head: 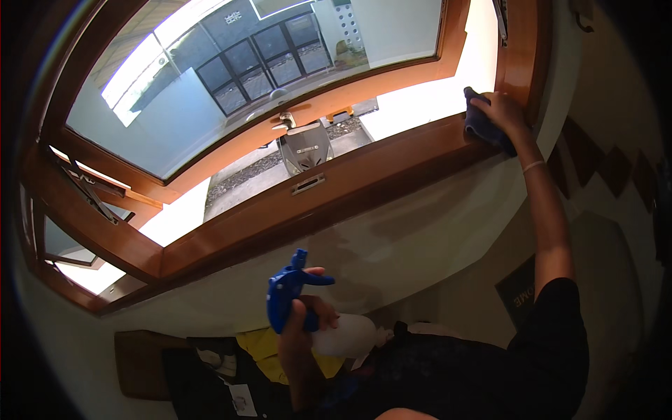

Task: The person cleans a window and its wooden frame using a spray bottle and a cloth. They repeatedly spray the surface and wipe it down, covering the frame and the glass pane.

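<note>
My left hand (302, 320) is closed around the neck of a spray bottle with a blue trigger head (286, 294) and a whitish body (346, 336), held in front of my torso below the window. At the upper right, my right hand (501, 110) presses a dark blue-grey cloth (485, 126) against the right end of the wooden window sill (388, 152), by the corner with the side frame. Above the sill, a wood-framed awning window (315, 100) stands tilted outward. A metal strike plate (308, 184) is set in the sill.
Metal stays (86, 189) join the sash to the frame at left. A brown wooden piece (142, 362), dark cloth items (210, 388) and a yellow item (262, 352) lie below the wall. A dark mat with writing (517, 289) is at lower right. A parked scooter (305, 147) stands outside.
</note>
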Demonstrator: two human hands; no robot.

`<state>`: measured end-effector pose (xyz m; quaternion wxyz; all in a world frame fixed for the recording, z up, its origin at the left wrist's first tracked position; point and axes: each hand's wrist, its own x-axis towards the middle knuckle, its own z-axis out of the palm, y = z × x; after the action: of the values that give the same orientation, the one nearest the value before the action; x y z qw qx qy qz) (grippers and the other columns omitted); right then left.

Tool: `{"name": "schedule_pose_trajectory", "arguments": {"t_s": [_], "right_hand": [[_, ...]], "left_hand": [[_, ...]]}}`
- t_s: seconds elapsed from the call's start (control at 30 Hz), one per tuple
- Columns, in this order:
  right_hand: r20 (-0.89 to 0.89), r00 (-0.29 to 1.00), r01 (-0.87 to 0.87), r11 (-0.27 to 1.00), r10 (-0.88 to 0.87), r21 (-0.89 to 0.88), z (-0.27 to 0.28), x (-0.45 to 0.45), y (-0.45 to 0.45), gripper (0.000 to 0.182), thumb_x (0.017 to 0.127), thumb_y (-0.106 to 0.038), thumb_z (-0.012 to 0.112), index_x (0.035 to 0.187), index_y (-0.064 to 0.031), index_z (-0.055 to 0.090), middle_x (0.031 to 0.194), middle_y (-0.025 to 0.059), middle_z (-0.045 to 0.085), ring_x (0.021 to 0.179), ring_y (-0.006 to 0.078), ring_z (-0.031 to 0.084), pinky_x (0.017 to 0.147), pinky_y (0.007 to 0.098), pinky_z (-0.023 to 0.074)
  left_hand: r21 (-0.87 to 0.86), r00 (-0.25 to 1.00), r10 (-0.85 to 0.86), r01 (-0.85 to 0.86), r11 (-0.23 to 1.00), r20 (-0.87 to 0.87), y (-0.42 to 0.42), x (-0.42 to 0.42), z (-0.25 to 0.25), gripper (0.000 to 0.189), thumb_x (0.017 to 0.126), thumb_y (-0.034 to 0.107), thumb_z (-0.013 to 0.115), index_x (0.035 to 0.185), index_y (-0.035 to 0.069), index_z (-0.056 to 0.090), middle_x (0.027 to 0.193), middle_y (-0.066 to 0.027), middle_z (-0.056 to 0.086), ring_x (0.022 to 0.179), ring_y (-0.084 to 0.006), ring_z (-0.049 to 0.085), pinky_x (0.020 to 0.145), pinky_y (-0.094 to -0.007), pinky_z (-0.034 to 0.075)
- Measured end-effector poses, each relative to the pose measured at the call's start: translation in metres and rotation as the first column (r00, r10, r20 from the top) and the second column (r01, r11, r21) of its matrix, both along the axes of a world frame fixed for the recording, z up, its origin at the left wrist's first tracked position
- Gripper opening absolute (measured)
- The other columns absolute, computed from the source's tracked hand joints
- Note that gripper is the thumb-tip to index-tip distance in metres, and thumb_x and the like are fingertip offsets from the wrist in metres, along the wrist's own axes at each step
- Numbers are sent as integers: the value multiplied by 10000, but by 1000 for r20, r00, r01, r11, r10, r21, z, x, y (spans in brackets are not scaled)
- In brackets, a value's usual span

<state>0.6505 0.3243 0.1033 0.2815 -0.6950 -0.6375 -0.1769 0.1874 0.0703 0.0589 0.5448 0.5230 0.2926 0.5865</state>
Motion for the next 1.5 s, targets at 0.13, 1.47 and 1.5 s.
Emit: {"name": "schedule_pose_trajectory", "arguments": {"t_s": [0.13,1.47,1.5], "right_hand": [[-27,990,-137,990,137,15,-2,-39,-25,387,846,-442,565,918,-78,675,849,143,675,757,313,657,670,399,508],[658,628,-756,125,415,642,166,-316,-37,359,760,-268,722,1093,-151,654,998,95,652,758,239,627,659,343,519],[689,625,-757,71,367,649,191,-332,-29,361,760,-280,721,1097,-167,654,961,86,665,754,244,634,645,333,521]], "left_hand": [[87,996,79,-75,993,-40,4,15,28,755,894,517,484,1251,-136,357,509,-54,494,450,-169,531,563,-307,468],[363,715,689,-615,700,-116,77,-143,173,541,815,498,630,1086,33,574,422,-16,438,361,-126,471,447,-291,439],[353,697,705,-631,691,-135,81,-157,172,551,799,510,643,1084,43,572,419,-11,438,365,-127,481,451,-289,445]]}}
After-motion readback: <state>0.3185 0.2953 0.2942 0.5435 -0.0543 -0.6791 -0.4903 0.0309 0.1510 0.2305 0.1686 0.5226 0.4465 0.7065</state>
